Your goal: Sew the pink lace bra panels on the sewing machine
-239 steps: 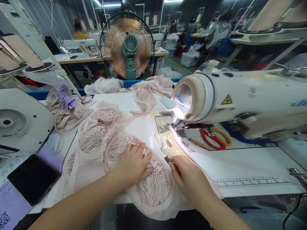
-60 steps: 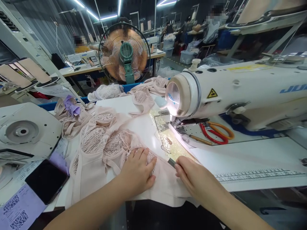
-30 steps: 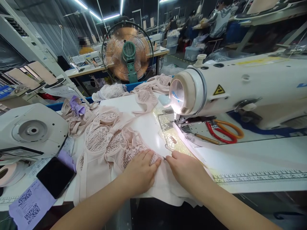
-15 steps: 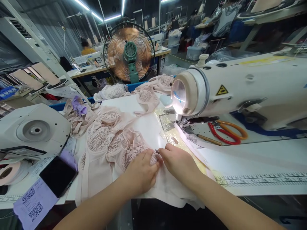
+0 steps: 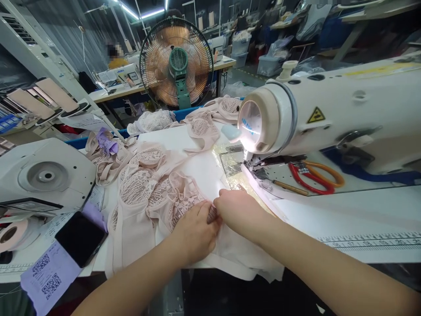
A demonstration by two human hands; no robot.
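Observation:
A beige lace bra (image 5: 186,199) lies bunched on the white table, its plain fabric spreading over the front edge. My left hand (image 5: 196,230) is closed on this bra at its lower right part, with the fingers curled round the fabric. My right hand (image 5: 237,210) is closed in a pinch against the left fingertips. What it pinches is hidden behind the fingers; a thin dark tip showed there in the earlier frame. Between the two hands a small patch of darker mesh shows. The sewing machine (image 5: 315,114) stands just beyond my right hand, its lamp lit.
Red-and-orange-handled scissors (image 5: 312,180) lie below the machine arm. Another machine head (image 5: 49,175), a black phone (image 5: 81,239) and a purple ticket (image 5: 49,274) are at left. More lace bras (image 5: 200,125) lie at the back, before a large fan (image 5: 176,63).
My right hand has shifted slightly up and left, pressing closer to the left hand; the thin dark tip no longer shows. The camera view has moved slightly.

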